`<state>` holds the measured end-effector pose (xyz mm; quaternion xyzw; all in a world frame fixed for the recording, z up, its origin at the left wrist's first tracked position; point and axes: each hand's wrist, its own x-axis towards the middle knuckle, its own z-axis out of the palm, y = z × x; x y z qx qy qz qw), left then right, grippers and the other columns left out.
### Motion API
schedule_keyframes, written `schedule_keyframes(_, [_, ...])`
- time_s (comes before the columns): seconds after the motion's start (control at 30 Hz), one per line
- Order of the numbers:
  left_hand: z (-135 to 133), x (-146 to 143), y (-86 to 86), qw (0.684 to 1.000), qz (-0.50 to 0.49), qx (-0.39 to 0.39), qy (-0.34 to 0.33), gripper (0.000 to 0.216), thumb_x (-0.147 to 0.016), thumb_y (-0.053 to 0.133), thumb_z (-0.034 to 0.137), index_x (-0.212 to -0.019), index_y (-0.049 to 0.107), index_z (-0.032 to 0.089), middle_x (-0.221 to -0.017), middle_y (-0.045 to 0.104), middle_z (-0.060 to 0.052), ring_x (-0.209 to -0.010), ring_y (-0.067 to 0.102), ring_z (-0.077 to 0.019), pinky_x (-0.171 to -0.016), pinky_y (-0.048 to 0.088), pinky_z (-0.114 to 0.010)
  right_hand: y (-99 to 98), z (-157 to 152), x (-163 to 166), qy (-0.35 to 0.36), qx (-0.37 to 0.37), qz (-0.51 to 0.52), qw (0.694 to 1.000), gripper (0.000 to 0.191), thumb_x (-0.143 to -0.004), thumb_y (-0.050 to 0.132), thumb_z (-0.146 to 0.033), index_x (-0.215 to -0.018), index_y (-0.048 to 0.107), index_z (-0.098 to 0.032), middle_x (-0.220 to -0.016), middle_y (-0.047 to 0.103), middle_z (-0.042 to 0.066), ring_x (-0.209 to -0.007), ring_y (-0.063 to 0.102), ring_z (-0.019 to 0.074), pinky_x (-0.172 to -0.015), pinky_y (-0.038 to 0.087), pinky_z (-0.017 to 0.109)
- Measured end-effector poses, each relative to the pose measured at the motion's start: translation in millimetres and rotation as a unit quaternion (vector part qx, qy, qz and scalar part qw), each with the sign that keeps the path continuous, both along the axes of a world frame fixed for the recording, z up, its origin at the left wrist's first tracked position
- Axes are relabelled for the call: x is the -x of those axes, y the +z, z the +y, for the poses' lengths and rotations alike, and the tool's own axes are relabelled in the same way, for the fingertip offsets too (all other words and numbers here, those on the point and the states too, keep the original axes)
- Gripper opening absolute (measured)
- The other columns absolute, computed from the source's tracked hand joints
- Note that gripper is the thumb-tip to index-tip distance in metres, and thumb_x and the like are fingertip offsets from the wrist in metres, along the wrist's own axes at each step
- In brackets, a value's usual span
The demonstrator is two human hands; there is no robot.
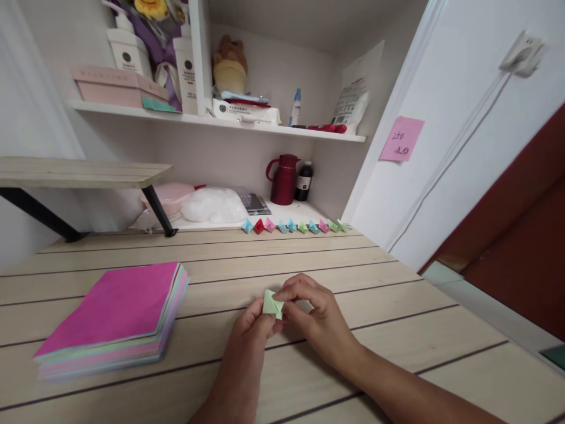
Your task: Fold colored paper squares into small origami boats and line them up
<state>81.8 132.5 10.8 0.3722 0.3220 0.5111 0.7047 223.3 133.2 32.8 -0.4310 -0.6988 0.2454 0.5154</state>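
Observation:
A small piece of folded light-green paper [272,302] is held between both hands above the wooden table. My left hand [255,323] is closed on its left and lower edge, thumb toward the front. With thumb and fingers, my right hand [311,303] pinches its right side. The folds form a small, roughly square shape with a diagonal crease; its underside is hidden by my fingers. Beyond the hands, a row of several small folded paper boats [292,225] in blue, red, pink and green lines the table's far edge.
A thick stack of coloured square paper [115,303], bright pink on top, lies at left. Behind it stands a small raised wooden shelf [83,172] on black legs. A red jug [283,181], dark bottle [303,181] and white plastic bag [215,205] sit at the back.

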Motion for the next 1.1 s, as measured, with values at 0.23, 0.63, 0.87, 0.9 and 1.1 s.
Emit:
schedule_keyframes(0.23, [1, -2, 9.5, 1.0, -0.025, -0.004, 0.011, 0.019, -0.072, 0.074, 0.034, -0.066, 0.067, 0.017, -0.07, 0.065, -0.003, -0.076, 0.06, -0.0195, -0.088, 0.047, -0.037, -0.2, 2, -1, -0.023, -0.005, 0.002, 1.0, 0.025, -0.077, 0.054, -0.005, -0.082, 0.07, -0.023, -0.083, 0.065, 0.003, -0.08, 0.06, 0.0183, -0.072, 0.047, 0.031])
schedule_keyframes(0.63, [-4, 7, 24.9, 0.998, 0.059, 0.005, -0.013, 0.028, -0.08, 0.068, 0.036, -0.097, 0.075, 0.015, -0.098, 0.073, -0.009, -0.1, 0.062, -0.0234, -0.098, 0.043, -0.037, 5.9, -1, -1, 0.019, 0.066, 0.059, 0.996, 0.029, -0.08, 0.059, -0.01, -0.105, 0.065, -0.024, -0.103, 0.063, 0.002, -0.075, 0.058, 0.0122, -0.071, 0.047, 0.027])
schedule_keyframes(0.87, [-2, 12, 25.5, 0.999, 0.009, 0.003, -0.032, 0.021, -0.079, 0.069, 0.031, -0.09, 0.076, 0.015, -0.099, 0.072, -0.01, -0.103, 0.061, -0.0236, -0.096, 0.047, -0.037, 4.1, 10, -7, 0.056, 0.227, 0.208, 0.95, 0.039, -0.093, 0.048, -0.051, -0.093, 0.063, -0.015, -0.089, 0.065, 0.006, -0.069, 0.062, 0.014, -0.069, 0.048, 0.03])
schedule_keyframes(0.9, [-2, 12, 25.6, 0.999, 0.009, -0.003, -0.037, 0.023, -0.08, 0.068, 0.032, -0.094, 0.075, 0.015, -0.101, 0.072, -0.01, -0.104, 0.06, -0.0239, -0.096, 0.047, -0.038, 2.8, 10, -7, 0.073, 0.233, 0.188, 0.951, 0.047, -0.094, 0.043, -0.056, -0.085, 0.063, -0.014, -0.081, 0.064, 0.006, -0.067, 0.061, 0.0147, -0.067, 0.048, 0.03])
schedule_keyframes(1.1, [-4, 8, 26.9, 0.999, 0.02, -0.014, -0.025, 0.033, -0.082, 0.067, 0.039, -0.099, 0.075, 0.011, -0.101, 0.071, -0.011, -0.101, 0.06, -0.0238, -0.095, 0.047, -0.037, 6.5, 3, -6, 0.148, 0.184, 0.082, 0.968, 0.059, -0.097, 0.028, -0.061, -0.075, 0.058, -0.015, -0.069, 0.063, 0.005, -0.068, 0.062, 0.0161, -0.068, 0.048, 0.029])
